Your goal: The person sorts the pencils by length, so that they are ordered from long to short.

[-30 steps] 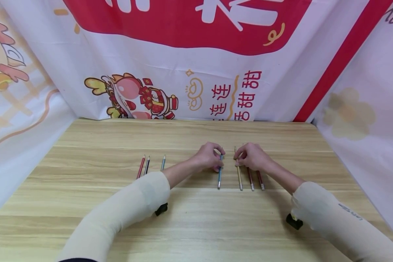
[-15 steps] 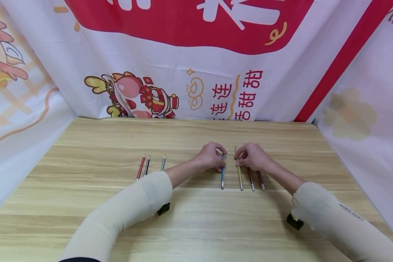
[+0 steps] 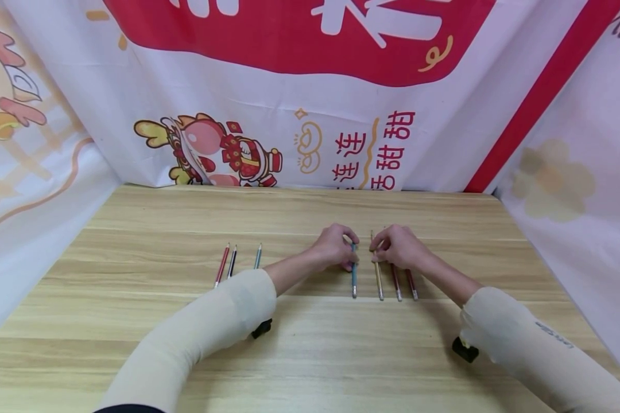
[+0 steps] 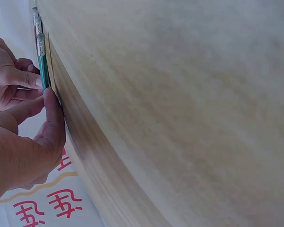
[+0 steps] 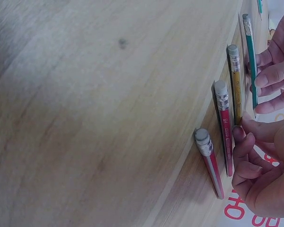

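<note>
My left hand (image 3: 333,248) pinches a blue-green pencil (image 3: 354,282) between thumb and fingers. The pencil lies lengthwise on the wooden table, its white eraser end toward me. To its right, my right hand (image 3: 400,248) holds a yellow pencil (image 3: 379,282) by its far part. A narrow gap separates these two pencils. Two dark red pencils, an inner one (image 3: 396,283) and an outer one (image 3: 412,283), lie partly under the right hand. In the right wrist view, the yellow pencil (image 5: 236,90) and both red ones show their eraser ends roughly in a row.
On the left lie a red pencil (image 3: 222,265), a dark blue pencil (image 3: 232,261) and a light blue pencil (image 3: 258,256), tips pointing away; the left sleeve (image 3: 206,327) partly covers this group. A printed cloth (image 3: 268,97) hangs behind the wooden table (image 3: 330,355).
My left hand has slid the blue-green pencil a little to the right, closer to the yellow pencil. The right hand and its pencil have stayed nearly still.
</note>
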Demonstrator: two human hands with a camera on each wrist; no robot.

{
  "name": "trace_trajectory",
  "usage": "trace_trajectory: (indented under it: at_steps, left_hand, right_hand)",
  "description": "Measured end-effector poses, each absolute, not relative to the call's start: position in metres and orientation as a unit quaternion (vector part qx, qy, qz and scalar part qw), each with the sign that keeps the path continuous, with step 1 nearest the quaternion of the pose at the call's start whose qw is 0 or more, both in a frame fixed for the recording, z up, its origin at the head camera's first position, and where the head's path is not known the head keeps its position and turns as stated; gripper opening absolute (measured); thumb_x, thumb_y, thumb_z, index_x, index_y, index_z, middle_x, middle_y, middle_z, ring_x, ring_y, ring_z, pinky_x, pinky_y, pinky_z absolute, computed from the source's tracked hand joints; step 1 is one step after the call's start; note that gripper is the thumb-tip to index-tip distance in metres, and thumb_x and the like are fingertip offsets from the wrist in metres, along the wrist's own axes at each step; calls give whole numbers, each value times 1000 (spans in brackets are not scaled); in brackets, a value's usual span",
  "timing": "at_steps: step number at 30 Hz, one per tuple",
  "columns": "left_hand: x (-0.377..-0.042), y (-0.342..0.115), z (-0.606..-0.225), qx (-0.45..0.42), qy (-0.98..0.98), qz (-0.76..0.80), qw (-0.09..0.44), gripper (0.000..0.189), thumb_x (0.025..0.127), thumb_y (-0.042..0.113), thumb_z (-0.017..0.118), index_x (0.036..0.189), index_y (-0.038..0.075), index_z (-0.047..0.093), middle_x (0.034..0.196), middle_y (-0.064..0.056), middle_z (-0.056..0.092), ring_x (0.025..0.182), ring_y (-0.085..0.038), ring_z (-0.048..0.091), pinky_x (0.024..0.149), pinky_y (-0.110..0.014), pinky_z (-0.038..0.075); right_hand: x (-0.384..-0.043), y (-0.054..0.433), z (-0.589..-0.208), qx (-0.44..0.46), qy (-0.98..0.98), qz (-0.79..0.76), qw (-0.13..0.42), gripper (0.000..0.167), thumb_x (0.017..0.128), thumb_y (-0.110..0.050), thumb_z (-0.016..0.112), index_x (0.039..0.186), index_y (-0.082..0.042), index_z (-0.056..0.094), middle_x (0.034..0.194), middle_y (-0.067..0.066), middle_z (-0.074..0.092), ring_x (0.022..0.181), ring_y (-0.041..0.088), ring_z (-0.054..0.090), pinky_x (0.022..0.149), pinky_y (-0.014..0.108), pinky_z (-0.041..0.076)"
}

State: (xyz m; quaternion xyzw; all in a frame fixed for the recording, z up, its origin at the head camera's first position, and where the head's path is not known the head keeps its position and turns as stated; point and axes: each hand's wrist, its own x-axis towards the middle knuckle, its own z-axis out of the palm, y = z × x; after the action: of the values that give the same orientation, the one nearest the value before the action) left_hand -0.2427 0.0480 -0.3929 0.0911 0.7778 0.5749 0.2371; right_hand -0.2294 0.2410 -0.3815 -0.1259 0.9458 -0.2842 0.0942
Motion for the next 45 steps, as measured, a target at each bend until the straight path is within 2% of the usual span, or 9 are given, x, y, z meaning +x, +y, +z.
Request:
trace_trajectory:
  at_steps: [12,26,45]
  left_hand:
    - [-243,53,-392,81,783,568,239,39,83,-18,73,120,-9,63,82,-14,63,57,-21,65,60,-30,64]
    - [-243,56,-390,101,807,531,238,37,81,-19,75,116,-11,63,76,-13,63,52,-18,64,56,-28,62]
    - [-243,55,-392,113,805,535,232,36,81,-19,76,115,-13,64,75,-11,63,51,-17,63,55,-26,62]
  right_hand:
    - [-230,242,-381,-119,945,-286,103,14,87,-5,82,100,0,79,83,7,74,77,17,64,66,27,51]
    - [-230,242,-384,-123,945,-286,102,15,87,-5,83,100,0,79,83,7,75,78,17,67,69,28,53]
    - [-230,241,-379,-116,941,-293,120,16,90,-4,80,104,2,78,88,10,72,78,19,62,67,27,51]
